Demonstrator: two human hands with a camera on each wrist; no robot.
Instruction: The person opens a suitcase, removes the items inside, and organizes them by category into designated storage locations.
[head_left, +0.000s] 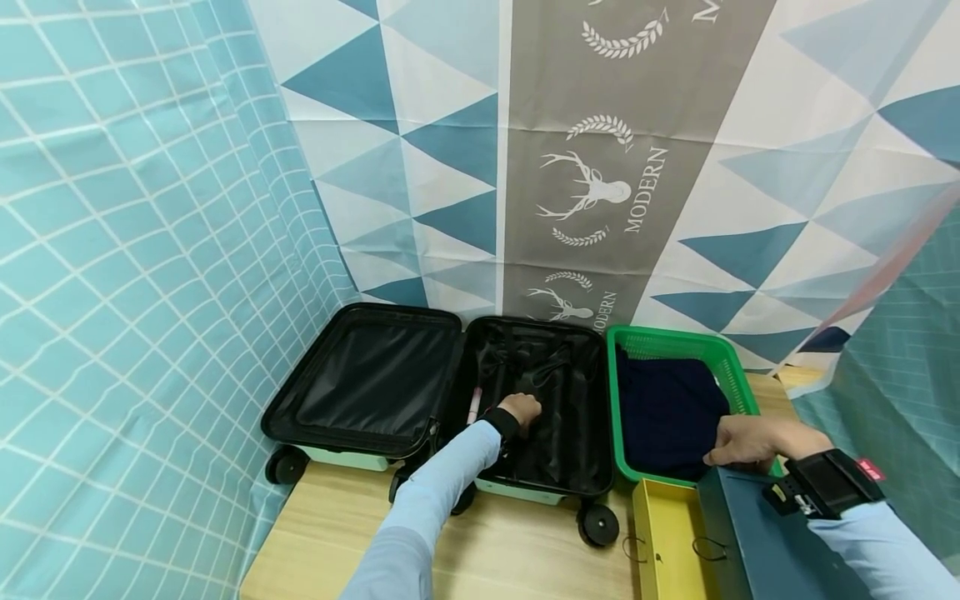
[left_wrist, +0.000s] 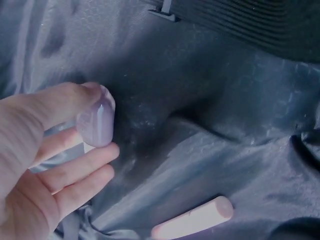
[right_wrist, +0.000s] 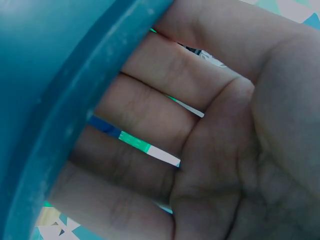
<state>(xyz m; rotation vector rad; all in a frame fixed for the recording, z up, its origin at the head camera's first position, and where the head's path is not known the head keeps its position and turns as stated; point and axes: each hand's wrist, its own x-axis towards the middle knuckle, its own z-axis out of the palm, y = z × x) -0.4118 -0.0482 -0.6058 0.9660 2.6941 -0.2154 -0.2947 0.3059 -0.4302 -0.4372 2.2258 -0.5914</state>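
Inside the right half of an open black-lined suitcase (head_left: pixel 555 450), my left hand (head_left: pixel 521 408) holds a small, shiny purple cosmetic item (left_wrist: pixel 97 122) between thumb and fingers. Its rounded end shows in the left wrist view; the rest is hidden by the fingers. A pink-and-white tube (left_wrist: pixel 195 220) lies on the lining beside that hand. Over to the right, my right hand (head_left: pixel 757 439) grips the far edge of a blue drawer box (head_left: pixel 780 525). In the right wrist view its fingers pass behind the blue edge. A yellow drawer (head_left: pixel 678 542) stands pulled out from the box's left side.
The suitcase's other half (head_left: pixel 360 379) lies open at the left, with its wheels (head_left: pixel 285 465) toward me. Between suitcase and wall, a green basket (head_left: pixel 738 379) holds dark navy cloth (head_left: pixel 667 412). Patterned sheets line the walls behind a wooden tabletop (head_left: pixel 337 533).
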